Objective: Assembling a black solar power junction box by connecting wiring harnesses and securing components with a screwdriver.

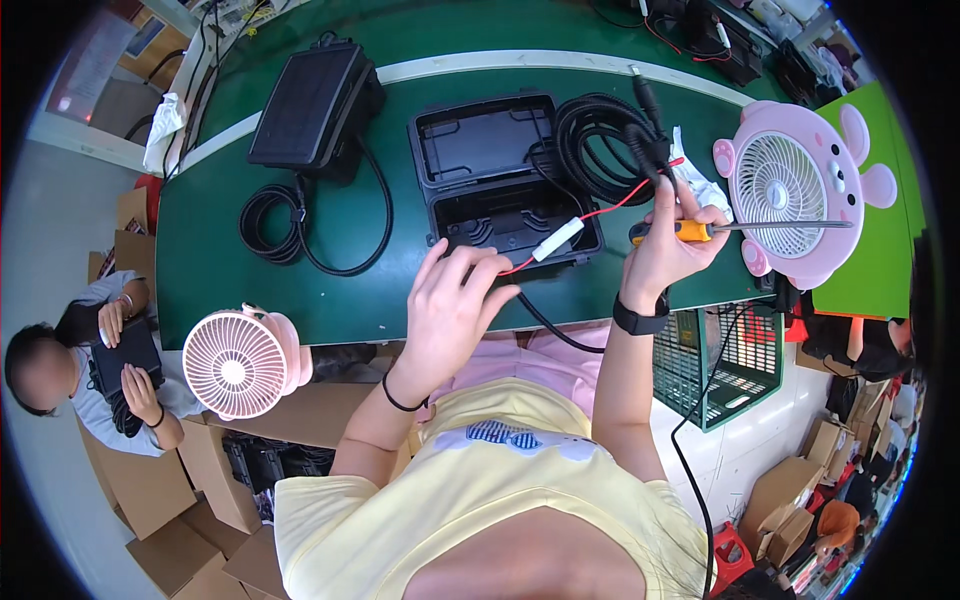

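My right hand [660, 255] is closed round a screwdriver [690, 231] with a yellow-orange handle, its long shaft pointing right. The same hand's raised fingertips pinch a black cable end [652, 150], close to the tip of a red wire [615, 205]. Along that wire sits a white cylindrical inline connector [558, 240]. My left hand [450, 300] pinches the wire's other end between thumb and fingers. Beneath lies an open black plastic box [480, 150], lid tilted back. A coil of black corrugated cable [590, 125] rests at its right side.
On the green table [370, 295], a closed black box [310, 105] with coiled cable stands left. Fans flank me: a pink one [235, 365] at left, a pink animal-shaped one [790, 190] at right. A green crate [735, 375] is below. Another person [120, 370] sits at left near cardboard boxes.
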`<state>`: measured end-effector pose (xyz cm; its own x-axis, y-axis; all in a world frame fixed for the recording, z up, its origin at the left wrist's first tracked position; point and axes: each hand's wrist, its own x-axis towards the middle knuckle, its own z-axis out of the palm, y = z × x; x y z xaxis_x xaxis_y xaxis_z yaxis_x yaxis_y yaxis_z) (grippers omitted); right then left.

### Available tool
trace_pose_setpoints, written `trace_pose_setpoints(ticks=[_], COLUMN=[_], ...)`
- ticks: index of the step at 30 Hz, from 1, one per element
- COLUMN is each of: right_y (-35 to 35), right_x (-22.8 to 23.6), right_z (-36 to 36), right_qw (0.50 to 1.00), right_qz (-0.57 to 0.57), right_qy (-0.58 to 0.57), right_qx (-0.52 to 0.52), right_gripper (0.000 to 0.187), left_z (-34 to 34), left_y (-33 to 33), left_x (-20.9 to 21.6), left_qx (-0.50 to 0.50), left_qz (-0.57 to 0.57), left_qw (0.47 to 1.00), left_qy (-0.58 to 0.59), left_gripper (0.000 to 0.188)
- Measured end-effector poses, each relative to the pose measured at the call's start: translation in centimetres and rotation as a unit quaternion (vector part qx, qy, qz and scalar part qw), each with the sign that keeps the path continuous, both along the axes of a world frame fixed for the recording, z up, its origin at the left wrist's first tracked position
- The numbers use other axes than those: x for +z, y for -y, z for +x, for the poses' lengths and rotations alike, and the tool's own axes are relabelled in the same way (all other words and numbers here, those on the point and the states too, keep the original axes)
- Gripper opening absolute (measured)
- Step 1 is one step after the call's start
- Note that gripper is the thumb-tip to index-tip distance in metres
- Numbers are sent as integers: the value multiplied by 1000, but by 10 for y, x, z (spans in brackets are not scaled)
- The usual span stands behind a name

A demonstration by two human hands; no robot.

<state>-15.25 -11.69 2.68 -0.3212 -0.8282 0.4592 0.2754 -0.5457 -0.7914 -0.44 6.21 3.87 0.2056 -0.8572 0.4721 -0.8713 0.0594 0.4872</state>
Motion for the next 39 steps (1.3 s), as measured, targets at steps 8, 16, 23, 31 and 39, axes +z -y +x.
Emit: trace_pose_setpoints(ticks=[8,16,23,31,39], right_y=[5,20,28,29,32], right_x=[-7,-24,-31,23,19], right_z=[-7,-16,-20,-59,-53], right_qw=[998,993,985,770,817], right_qz=[-9,8,48,-21,-72], right_qy=[-31,-54,-150,-621,-572], right_qx=[-50,-104,-70,-146,-31], right_gripper=[46,43,38,28,19], left_z=[-3,-1,-1,-1,1], left_y=[27,32,31,27,20], left_x=[3,1,0,-10,-15], left_qx=[19,-1,-17,-20,-68], left_qz=[1,-50,-51,-67,-77], left_qw=[999,998,997,995,994], left_qy=[-42,-35,-47,-66,-26], left_gripper=[9,14,7,10,15])
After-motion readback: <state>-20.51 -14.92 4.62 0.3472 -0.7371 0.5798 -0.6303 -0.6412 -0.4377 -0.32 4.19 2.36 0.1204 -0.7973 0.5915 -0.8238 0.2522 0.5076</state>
